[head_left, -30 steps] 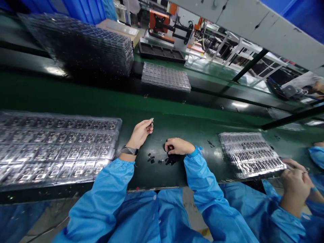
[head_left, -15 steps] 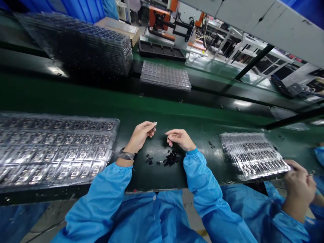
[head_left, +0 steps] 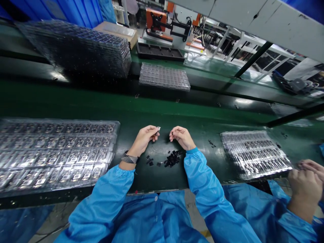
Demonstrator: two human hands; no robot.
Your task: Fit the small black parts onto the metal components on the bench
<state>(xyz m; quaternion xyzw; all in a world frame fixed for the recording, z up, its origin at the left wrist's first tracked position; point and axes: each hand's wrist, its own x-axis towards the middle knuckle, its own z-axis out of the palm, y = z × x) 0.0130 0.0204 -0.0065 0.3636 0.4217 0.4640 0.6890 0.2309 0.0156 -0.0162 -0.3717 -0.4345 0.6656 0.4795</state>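
My left hand (head_left: 146, 136) pinches a small circuit board (head_left: 158, 129) between thumb and fingers, above the green work surface. Across a narrow gap, my right hand (head_left: 182, 136) has its thumb and fingertips pressed together; a dark speck shows there, too small to name. Below the hands lies a pile of small black pieces (head_left: 172, 158), with a few loose black pieces (head_left: 150, 160) to its left. On the left side rests a clear plastic tray (head_left: 115, 135) whose pockets hold rows of circuit boards.
Another clear tray (head_left: 229, 136) with parts lies at right, near a co-worker's hands (head_left: 305, 182). Small dark parts (head_left: 211, 143) sit beside it. Behind stand a tall stack of clear trays (head_left: 106, 55), a smaller tray stack (head_left: 164, 76) and a black tray (head_left: 160, 52).
My right hand has risen slightly and its fingers have drawn closer together. The left hand, with the circuit board, has shifted a little right. The co-worker's hands have moved right, off the tray's corner.
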